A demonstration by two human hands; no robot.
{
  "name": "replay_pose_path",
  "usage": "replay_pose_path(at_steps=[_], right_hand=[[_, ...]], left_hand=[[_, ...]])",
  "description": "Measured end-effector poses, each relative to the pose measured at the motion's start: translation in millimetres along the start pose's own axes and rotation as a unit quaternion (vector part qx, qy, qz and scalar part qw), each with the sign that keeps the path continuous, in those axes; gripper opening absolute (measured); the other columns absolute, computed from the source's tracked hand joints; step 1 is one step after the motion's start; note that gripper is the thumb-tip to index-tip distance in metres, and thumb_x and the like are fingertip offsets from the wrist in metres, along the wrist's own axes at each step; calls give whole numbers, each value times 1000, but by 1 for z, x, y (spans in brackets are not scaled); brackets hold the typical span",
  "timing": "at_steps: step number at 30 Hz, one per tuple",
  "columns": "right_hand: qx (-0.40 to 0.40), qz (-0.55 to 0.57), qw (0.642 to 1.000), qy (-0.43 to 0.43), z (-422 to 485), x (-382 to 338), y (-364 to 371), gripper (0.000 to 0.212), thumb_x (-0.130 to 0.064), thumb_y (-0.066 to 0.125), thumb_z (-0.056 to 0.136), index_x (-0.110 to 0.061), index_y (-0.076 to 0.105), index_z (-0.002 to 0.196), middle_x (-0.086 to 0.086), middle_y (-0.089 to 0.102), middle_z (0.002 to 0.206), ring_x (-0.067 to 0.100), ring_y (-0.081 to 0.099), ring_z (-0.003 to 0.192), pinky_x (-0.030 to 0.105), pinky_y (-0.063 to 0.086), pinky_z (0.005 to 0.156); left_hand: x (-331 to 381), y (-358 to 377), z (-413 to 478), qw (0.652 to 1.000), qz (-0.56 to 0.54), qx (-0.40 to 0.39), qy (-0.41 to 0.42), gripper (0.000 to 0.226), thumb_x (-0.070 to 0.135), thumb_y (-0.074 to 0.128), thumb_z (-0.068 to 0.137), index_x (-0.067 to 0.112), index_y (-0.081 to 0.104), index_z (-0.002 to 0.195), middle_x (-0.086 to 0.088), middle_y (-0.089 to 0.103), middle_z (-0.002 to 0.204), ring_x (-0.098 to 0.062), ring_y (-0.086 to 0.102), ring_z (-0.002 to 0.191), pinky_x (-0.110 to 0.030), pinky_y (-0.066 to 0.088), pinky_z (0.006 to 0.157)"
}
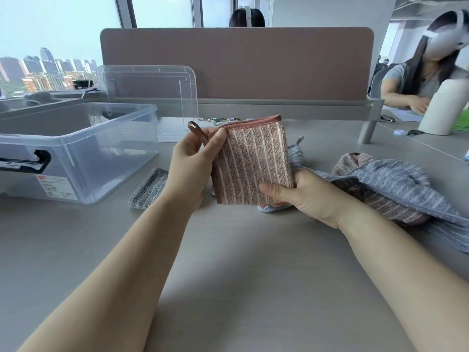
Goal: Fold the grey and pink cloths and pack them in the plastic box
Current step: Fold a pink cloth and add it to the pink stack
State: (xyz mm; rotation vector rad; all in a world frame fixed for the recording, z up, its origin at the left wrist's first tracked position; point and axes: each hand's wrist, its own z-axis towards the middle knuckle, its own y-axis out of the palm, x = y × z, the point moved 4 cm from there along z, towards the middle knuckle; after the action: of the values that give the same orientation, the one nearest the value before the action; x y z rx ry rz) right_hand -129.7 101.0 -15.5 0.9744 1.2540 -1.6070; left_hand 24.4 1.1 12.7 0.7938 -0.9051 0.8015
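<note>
Both hands [189,163] [312,196] grip one folded pink cloth [253,161].

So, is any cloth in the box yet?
No, the box shows only bare walls and floor; the pink cloth is held between the left hand and right hand, above the table.

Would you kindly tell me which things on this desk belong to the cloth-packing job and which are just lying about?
Job: pink cloth, held by left hand and right hand; plastic box; clear lid; grey cloth beside the box; heap of grey and pink cloths.
Lying about: white bottle; glasses.
</note>
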Motion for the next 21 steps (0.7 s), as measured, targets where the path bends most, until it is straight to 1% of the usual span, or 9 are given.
replay_pose_path(at_steps=[3,5,7,9,11,13,17,19,21], right_hand=[[11,-37,999,17,0,0,-7,57,-53,70,66,-11,71,105,8,72,109,19,69,101,33,53,93],[5,-43,999,10,-1,-2,-10,52,-56,71,64,-17,74,99,0,74,104,16,68,102,34,50,98],[13,12,1000,-8,-3,-5,-8,30,-42,70,67,-22,73,89,-9,75,90,5,69,89,19,52,79],[61,82,994,-35,-2,-11,-8,11,-32,66,69,-25,70,77,-14,71,72,-3,66,71,11,48,63],[136,126,980,-69,1,-13,-12,16,-31,67,68,-22,70,81,-13,72,79,-2,65,78,14,48,75],[208,165,961,-77,3,-13,-14,17,-30,70,69,-19,72,82,-8,74,85,6,67,87,25,50,89],[277,228,931,-70,3,-11,-23,5,-22,70,80,-17,71,81,-2,75,82,14,70,85,32,57,81],[289,226,928,-67,2,-9,-28,8,-26,72,76,-18,72,79,-1,75,84,17,70,88,38,56,86],[301,225,924,-66,1,-8,-30,7,-26,73,76,-19,73,75,-3,75,83,15,70,88,40,54,91]], left_hand=[[-1,-5,3,1000,-19,22,-3,13,12,59,92,3,63,101,-10,63,87,-15,60,75,-25,54,67],[-3,-6,3,1000,-3,17,-6,14,15,64,89,5,64,99,-12,64,93,-19,61,80,-31,54,73],[-5,-2,2,999,42,-11,6,7,20,70,84,14,68,88,-5,68,87,-18,63,81,-34,55,79],[-5,6,-3,996,70,-54,21,5,17,70,84,19,67,81,6,69,76,-11,64,74,-28,54,74],[-5,13,-6,993,68,-95,30,5,16,69,82,18,64,80,10,66,72,-7,63,70,-22,52,69],[-6,17,-8,989,48,-139,21,17,22,73,80,16,59,87,6,66,81,-9,62,74,-22,51,68],[-15,21,-15,965,28,-251,-67,36,30,70,77,25,45,103,-18,59,112,-21,62,98,-35,55,80],[-18,22,-18,952,53,-290,-79,38,30,70,76,26,50,107,-24,57,124,-25,63,107,-38,53,88],[-20,22,-19,947,82,-301,-84,40,32,71,75,25,56,111,-19,58,127,-26,60,115,-38,50,94]])
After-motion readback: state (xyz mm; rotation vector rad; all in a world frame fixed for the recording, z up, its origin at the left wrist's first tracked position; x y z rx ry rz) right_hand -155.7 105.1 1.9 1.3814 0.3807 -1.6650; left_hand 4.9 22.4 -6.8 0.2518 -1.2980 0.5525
